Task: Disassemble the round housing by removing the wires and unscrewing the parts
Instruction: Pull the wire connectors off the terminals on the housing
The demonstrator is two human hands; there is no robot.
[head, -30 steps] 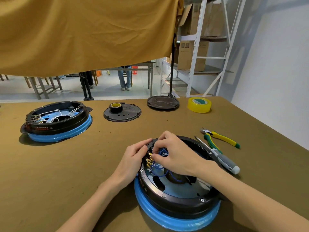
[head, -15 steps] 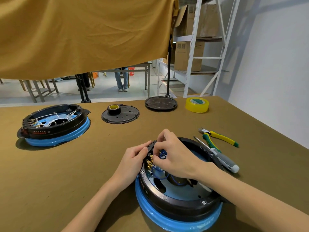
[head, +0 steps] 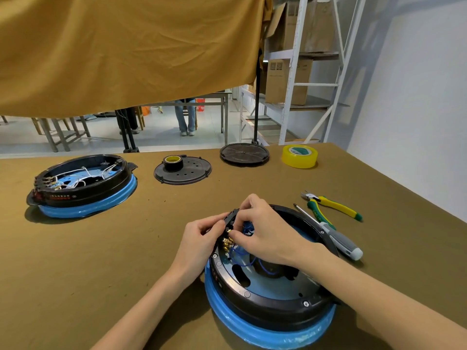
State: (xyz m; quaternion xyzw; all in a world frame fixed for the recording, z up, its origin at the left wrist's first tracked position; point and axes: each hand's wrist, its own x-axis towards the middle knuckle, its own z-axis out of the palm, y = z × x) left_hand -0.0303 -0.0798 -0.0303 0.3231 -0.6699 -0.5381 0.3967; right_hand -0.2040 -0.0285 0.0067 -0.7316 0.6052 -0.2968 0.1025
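Observation:
A round black housing on a blue base lies on the table in front of me. Blue wires loop inside it and run to brass terminals on its upper left rim. My left hand grips the outside of the rim at the black terminal block. My right hand reaches over the housing, its fingertips pinched on a blue wire at the terminals. The hand hides most of the wire ends.
A grey-handled screwdriver and yellow-green pliers lie right of the housing. A second housing with white wires sits far left. A black cover plate with a tape roll, a black disc and yellow tape line the far edge.
Both hands stay at the terminals with only small finger movements. My view has shifted slightly, so everything sits a little lower in frame.

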